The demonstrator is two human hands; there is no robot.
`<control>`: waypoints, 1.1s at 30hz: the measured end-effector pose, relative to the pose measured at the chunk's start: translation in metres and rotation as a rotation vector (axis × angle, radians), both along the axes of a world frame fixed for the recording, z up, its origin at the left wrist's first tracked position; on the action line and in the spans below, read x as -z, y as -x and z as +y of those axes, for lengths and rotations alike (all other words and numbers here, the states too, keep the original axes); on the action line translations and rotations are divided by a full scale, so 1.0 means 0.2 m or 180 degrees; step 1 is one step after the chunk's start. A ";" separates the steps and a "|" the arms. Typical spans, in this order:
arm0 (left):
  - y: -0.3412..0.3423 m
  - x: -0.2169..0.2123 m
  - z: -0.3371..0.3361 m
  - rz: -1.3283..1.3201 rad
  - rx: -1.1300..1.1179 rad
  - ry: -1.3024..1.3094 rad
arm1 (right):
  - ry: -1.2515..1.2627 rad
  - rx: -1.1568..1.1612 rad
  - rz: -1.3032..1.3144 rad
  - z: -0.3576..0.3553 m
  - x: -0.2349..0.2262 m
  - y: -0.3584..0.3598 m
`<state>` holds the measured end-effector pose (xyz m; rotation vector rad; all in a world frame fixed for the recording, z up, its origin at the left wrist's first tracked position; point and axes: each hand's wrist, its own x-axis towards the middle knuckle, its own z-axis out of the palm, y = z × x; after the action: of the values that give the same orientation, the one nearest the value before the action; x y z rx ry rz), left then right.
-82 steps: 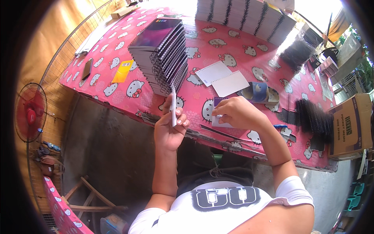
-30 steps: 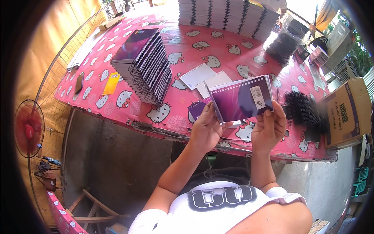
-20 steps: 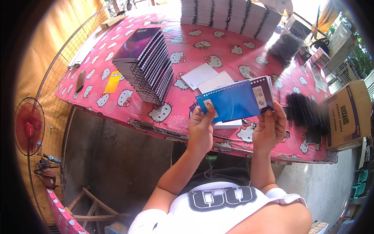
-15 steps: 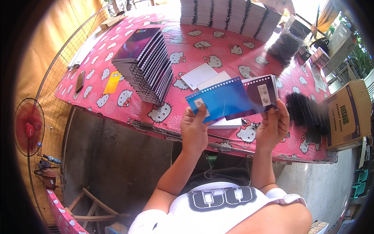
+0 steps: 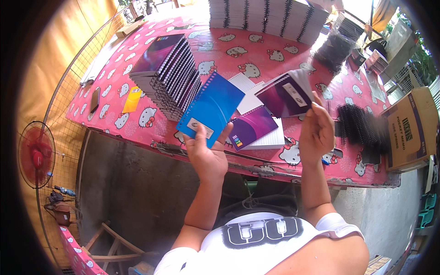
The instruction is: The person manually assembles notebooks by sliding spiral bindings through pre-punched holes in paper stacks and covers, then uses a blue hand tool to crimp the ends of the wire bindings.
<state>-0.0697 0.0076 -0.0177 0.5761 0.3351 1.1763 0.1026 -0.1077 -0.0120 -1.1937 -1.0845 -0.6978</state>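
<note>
In my left hand (image 5: 208, 153) is a blue notebook cover (image 5: 215, 107) with punched holes along one edge, pinched at its lower corner by the thumb. My right hand (image 5: 318, 130) grips the edge of an unbound purple pocket notebook (image 5: 286, 96), its holes showing and its white pages fanning out at the top. Below and between them, a purple cover (image 5: 252, 128) lies on ruled sheets (image 5: 270, 140) on the table. Loose punched sheets (image 5: 243, 85) rest behind. Left of the blue cover rises a tall stack of spiral-bound purple notebooks (image 5: 169, 75).
Black binding coils (image 5: 360, 128) lie at the right beside a cardboard box (image 5: 410, 130). Thick white spiral-bound stacks (image 5: 270, 18) line the back of the pink table (image 5: 220, 52). A yellow card (image 5: 132, 100) and a phone-like object (image 5: 95, 99) sit at the left; a red fan (image 5: 36, 156) stands beyond.
My hands have moved apart. The blue cover has swung left and tilted upright, away from the purple notebook, which has turned and fanned; the purple cover on the table now shows.
</note>
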 end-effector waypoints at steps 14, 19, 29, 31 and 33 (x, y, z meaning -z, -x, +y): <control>0.10 0.07 -0.01 0.0198 0.1196 0.0566 | 0.1900 -0.0845 -0.1121 0.09 0.13 0.28; 0.05 0.11 0.02 0.0453 0.1081 -0.0049 | 0.1841 -0.0938 -0.1090 0.06 0.14 0.31; -0.02 0.17 0.04 0.1291 0.0763 -0.0399 | 0.1959 -0.0687 -0.1034 0.05 0.20 0.35; -0.02 0.17 0.04 0.1352 0.0723 -0.0461 | 0.2036 -0.0576 -0.1078 0.04 0.20 0.36; -0.03 0.15 0.03 0.1380 0.0695 -0.0490 | 0.2128 -0.0474 -0.1128 0.03 0.19 0.36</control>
<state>-0.0644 0.0140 -0.0474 0.9817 0.5379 0.8649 0.0316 -0.1014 -0.0508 -1.5598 -1.7734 -0.4441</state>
